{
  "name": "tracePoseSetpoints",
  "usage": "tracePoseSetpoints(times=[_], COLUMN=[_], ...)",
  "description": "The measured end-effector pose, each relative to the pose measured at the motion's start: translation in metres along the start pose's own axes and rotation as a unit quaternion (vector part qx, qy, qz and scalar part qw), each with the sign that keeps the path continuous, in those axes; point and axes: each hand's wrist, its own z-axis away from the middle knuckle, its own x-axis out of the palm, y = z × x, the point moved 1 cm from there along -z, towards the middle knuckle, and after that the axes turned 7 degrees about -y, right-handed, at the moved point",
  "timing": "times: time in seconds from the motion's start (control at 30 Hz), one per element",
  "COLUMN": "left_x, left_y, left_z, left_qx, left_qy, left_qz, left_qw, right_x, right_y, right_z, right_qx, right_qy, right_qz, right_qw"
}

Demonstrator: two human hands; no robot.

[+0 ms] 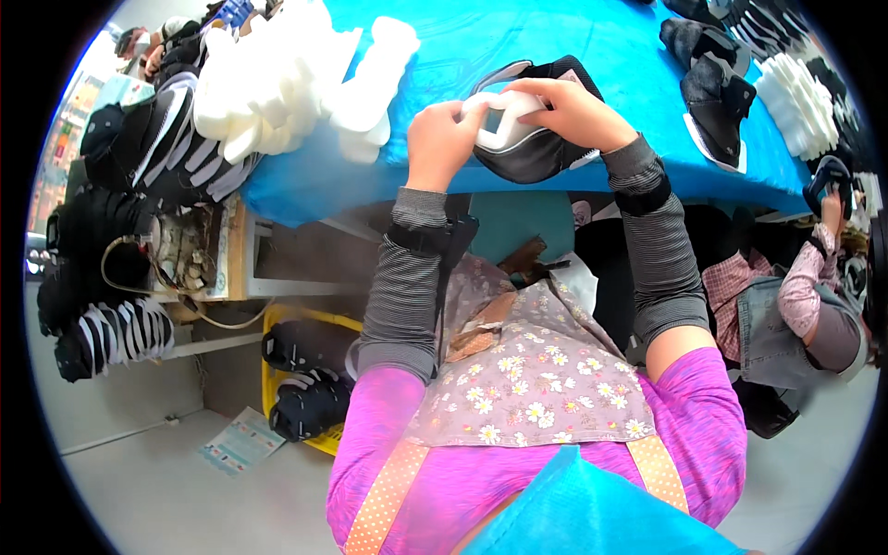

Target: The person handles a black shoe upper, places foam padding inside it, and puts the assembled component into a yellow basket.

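Pinching a curved white insert over a black shoe are left hand and right hand. Yellow plastic basket contains black footwear; blue table cover's near edge lies bare rightward.

The worktop extends before the person. At its near edge, centre, lies the middle shoe; over the shoe's opening sits a moulded piece, between the left grip and the right grip. To the left stands a narrow stack, then a larger heap. An upper shoe row occupies the far left, with a lower shoe row beneath. Right of centre lie two shoes; right of these, a further stack. A co-worker is at far right. Below the worktop, left, a crate contains packed shoes; beside it, a paper sheet lies on the floor.
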Motion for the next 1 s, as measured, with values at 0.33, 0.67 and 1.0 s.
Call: tracePoseSetpoints(times=[0.33,0.67,1.0], left_x=[-0.008,-0.003,-0.003], left_y=[0.006,0.030,0.020], left_z=[-0.009,-0.025,-0.025], left_qx=[0.068,0.089,0.132], left_qy=[0.137,-0.006,0.037], left_qz=[-0.184,-0.102,-0.211], left_qw=[0.971,0.991,0.968], right_x=[-0.003,0.004,0.007], right_y=[0.008,0.021,0.025], right_z=[-0.001,-0.006,-0.016], right_qx=[0.011,-0.011,0.024], right_qy=[0.002,0.015,0.000], right_qz=[0.094,0.066,0.025], right_qw=[0.995,0.998,0.999])
